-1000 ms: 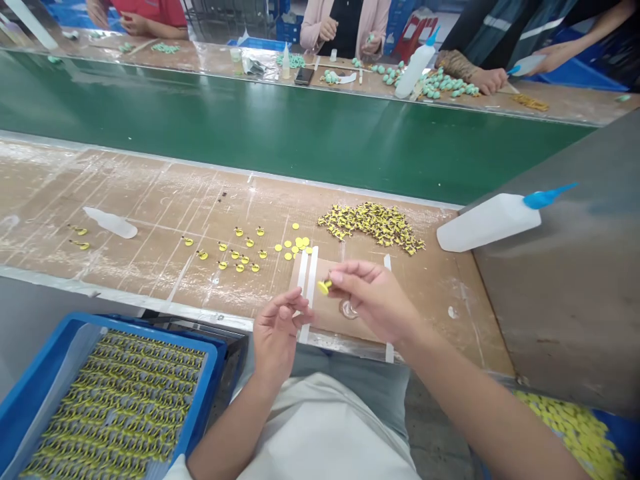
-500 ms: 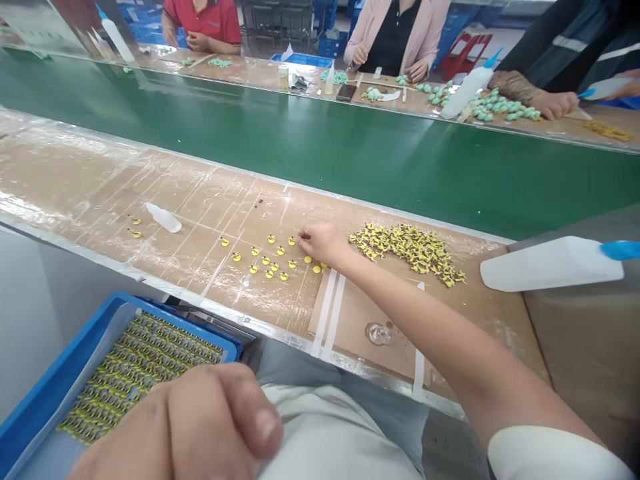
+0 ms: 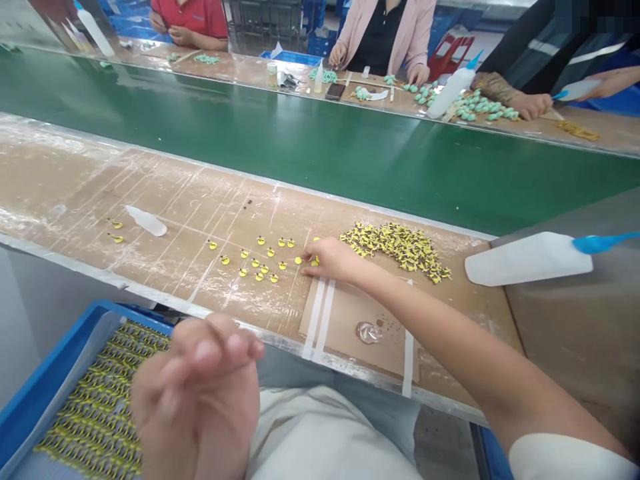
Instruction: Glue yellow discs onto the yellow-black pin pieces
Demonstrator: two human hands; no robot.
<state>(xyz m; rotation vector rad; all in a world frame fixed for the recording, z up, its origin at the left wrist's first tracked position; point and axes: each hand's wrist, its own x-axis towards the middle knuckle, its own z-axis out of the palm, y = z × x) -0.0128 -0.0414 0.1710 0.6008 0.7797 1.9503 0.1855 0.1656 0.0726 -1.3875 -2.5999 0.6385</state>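
Note:
My right hand (image 3: 333, 259) reaches over the tabletop, thumb and forefinger apart around a flat yellow disc (image 3: 315, 261) lying there. Just left of its fingertips lies another plain yellow disc (image 3: 298, 261). Several yellow discs with small dark parts (image 3: 271, 252) are scattered farther left. Behind my right hand is a pile of small yellow-and-black pieces (image 3: 395, 245). My left hand (image 3: 200, 393) is raised close to the camera, palm up, fingers curled in against the thumb; what they hold, if anything, cannot be made out.
A blue tray (image 3: 75, 337) with rows of yellow-and-black pieces (image 3: 100, 393) stands at lower left. White bottles lie left (image 3: 146, 221) and right (image 3: 525, 260). A clear blob (image 3: 369, 333) sits on taped cardboard (image 3: 345, 327). Beyond the green belt (image 3: 280, 140), several people handle mint-green pieces (image 3: 493, 107).
My right hand has moved down from beside one disc to another, its fingers parting. My left hand has turned palm up and risen. The camera view has shifted slightly.

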